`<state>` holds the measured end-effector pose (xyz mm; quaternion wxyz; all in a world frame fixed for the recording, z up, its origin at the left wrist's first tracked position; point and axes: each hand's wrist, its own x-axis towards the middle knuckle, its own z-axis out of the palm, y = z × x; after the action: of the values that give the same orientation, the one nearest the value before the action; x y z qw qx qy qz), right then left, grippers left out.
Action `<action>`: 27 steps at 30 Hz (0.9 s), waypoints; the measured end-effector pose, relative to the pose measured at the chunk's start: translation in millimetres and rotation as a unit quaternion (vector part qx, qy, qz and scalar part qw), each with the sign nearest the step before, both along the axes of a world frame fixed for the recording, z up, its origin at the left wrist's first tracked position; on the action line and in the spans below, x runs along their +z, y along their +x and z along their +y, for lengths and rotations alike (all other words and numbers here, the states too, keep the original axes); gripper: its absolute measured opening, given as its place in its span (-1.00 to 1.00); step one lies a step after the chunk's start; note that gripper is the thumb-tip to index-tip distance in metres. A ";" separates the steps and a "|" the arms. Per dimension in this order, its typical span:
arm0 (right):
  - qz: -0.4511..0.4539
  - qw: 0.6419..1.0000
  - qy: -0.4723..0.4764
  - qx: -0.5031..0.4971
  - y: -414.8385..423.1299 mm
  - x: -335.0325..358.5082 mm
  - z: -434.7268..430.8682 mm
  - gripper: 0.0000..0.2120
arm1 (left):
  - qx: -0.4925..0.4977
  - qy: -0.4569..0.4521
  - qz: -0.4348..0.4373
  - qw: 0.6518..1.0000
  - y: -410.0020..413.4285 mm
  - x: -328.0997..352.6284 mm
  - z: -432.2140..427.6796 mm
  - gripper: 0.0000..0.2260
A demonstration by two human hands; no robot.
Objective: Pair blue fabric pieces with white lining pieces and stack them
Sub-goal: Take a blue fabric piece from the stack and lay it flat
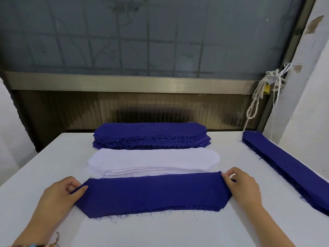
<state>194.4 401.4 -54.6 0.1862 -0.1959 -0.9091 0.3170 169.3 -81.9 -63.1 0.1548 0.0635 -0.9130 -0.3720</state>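
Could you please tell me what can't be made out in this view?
Head view:
1. Whether lining lies under the blue piece: the piece itself covers that.
2. Side blue stack: its near end is cut off by the frame's right edge.
3. Number of layers in the white lining stack: too fine to count.

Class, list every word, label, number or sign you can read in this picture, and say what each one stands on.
None can be read in this view.
Blue fabric piece, white lining stack, far blue stack and right blue stack: plain cloth, no labels or print showing.
Yellow padlock by the rope: too small to show any marking.
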 end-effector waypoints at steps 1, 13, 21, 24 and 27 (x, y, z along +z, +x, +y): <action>-0.002 1.000 0.004 -0.004 -0.4 -0.4 -0.4 -0.80 | 0.001 -0.003 0.002 1.000 0.3 0.9 0.8 -0.80; -0.007 0.999 0.035 -0.036 -3.3 -3.6 -0.1 -0.78 | 0.009 0.003 -0.001 1.000 2.1 3.5 1.4 -0.82; -0.029 0.998 0.047 -0.041 -3.4 -5.2 -1.8 -0.77 | 0.019 0.013 -0.007 1.000 2.2 4.7 3.3 -0.83; -0.019 0.998 0.050 -0.046 -2.6 -6.5 -1.2 -0.79 | 0.018 0.021 -0.004 1.000 2.2 5.1 3.8 -0.80; 0.008 0.997 0.067 -0.041 -2.9 -7.6 -2.3 -0.85 | 0.014 0.015 -0.004 1.000 3.7 5.5 3.7 -0.77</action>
<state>191.5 399.1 -62.2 0.2190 -0.2177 -0.9180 0.2489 173.0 -78.2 -57.7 0.1559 0.0804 -0.9069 -0.3831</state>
